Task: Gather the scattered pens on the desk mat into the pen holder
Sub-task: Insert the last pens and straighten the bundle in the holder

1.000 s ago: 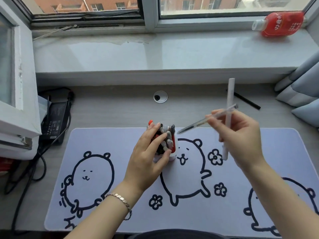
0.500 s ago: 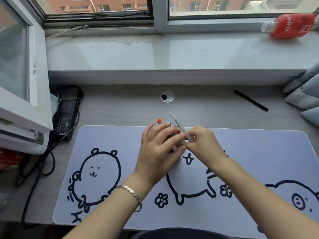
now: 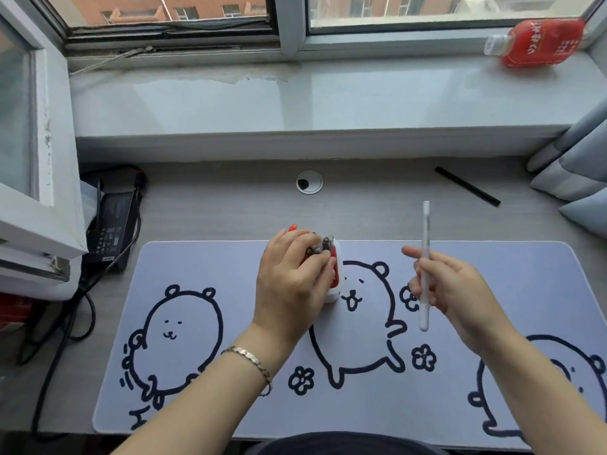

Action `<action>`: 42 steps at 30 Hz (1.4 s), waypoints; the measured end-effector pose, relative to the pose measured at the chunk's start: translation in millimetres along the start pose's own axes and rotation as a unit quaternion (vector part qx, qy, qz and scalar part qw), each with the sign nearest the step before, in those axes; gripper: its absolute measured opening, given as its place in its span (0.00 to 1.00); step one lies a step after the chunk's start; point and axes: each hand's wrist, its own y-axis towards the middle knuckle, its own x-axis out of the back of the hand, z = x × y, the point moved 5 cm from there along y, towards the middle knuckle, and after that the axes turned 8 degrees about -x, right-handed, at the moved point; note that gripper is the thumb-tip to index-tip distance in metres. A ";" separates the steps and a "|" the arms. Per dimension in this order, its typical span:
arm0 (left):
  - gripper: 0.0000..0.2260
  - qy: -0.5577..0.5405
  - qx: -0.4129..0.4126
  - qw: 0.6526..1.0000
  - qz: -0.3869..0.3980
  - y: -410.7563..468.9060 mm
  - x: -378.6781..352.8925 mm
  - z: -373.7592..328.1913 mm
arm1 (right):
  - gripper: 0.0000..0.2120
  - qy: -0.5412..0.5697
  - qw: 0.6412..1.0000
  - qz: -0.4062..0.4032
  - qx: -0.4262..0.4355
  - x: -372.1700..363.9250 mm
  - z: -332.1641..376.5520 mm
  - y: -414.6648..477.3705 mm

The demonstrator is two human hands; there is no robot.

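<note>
Pen upright in my right hand, holder off to its left

My right hand [image 3: 456, 290] pinches a white pen [image 3: 425, 264], long axis near vertical, fingers closed round its lower half. The holder [image 3: 335, 290] stands on the mat [image 3: 492, 405] to the left, my left hand [image 3: 292, 284] wrapped round it and the pens inside, so the right carries across, I'd say.
</note>
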 end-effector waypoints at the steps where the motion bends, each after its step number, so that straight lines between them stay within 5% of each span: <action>1: 0.07 0.007 -0.001 1.000 0.015 -2.5 -0.5 -1.7 | 0.11 -0.008 1.000 0.000 -0.002 1.3 -3.0 0.1; 6: 0.15 0.060 -0.021 0.989 0.132 -8.4 -9.7 3.1 | 0.09 -0.035 0.999 -0.001 0.021 -1.7 -4.2 -2.7; 10: 0.18 -0.032 0.035 0.985 0.169 -1.5 -16.3 5.0 | 0.06 -0.081 0.991 -0.058 0.090 -1.2 5.6 -7.0; 14: 0.17 -0.158 0.075 0.976 0.131 -11.3 -10.6 16.5 | 0.06 -0.193 0.962 -0.093 0.167 5.4 26.5 -25.9; 20: 0.08 -0.176 0.122 0.977 0.009 -24.4 -2.8 13.2 | 0.08 -0.380 0.891 -0.018 0.246 -15.0 53.8 -46.8; 26: 0.07 -0.199 0.122 0.972 0.010 -25.2 -1.6 14.1 | 0.04 -0.361 0.861 -0.057 0.354 -53.4 62.5 -31.7; 30: 0.10 -0.231 0.115 0.964 0.058 -28.5 -1.0 19.4 | 0.05 -0.358 0.805 -0.074 0.467 -83.3 37.1 -18.7; 36: 0.47 -0.276 0.219 0.928 0.121 -36.7 -12.7 26.2 | 0.35 -0.400 0.836 -0.058 0.372 -103.3 -5.2 15.1; 40: 0.48 -0.282 0.241 0.914 0.164 -34.6 -21.4 33.2 | 0.46 -0.425 0.859 0.042 0.282 -96.1 -3.4 15.0; 42: 0.47 -0.267 0.240 0.916 0.179 -29.6 -21.3 35.7 | 0.40 -0.392 0.885 0.128 0.216 -84.9 3.7 13.2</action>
